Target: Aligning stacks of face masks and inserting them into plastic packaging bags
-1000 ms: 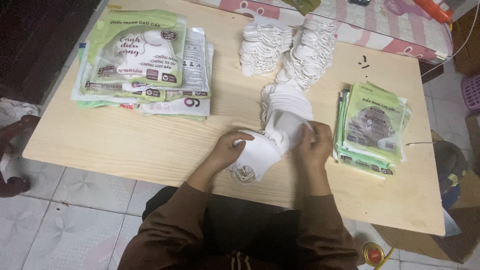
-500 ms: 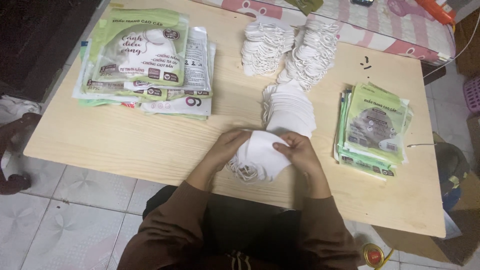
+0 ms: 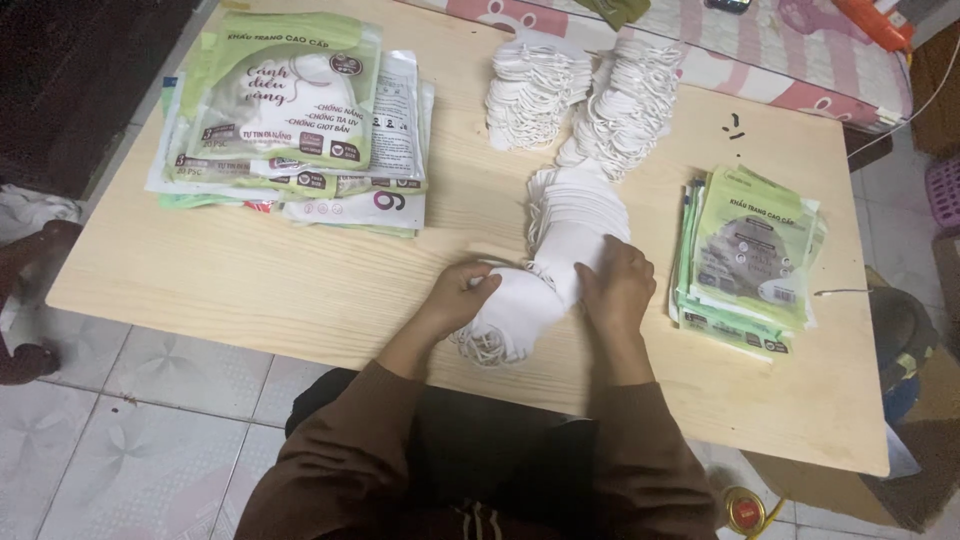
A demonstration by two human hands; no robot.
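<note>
On the pale wooden table (image 3: 300, 290), a stack of white masks (image 3: 520, 310) lay at the near edge. The left hand (image 3: 462, 292) and right hand (image 3: 617, 290) pressed it from both sides, apparently squaring it. Next would need a firm grip.

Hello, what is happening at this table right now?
A person in brown sleeves holds a small bundle of white face masks between the left hand and the right hand, near the front edge of the wooden table. A stack of masks lies just behind it, with two more mask piles further back. Green printed bags lie in stacks at the left and right.
</note>
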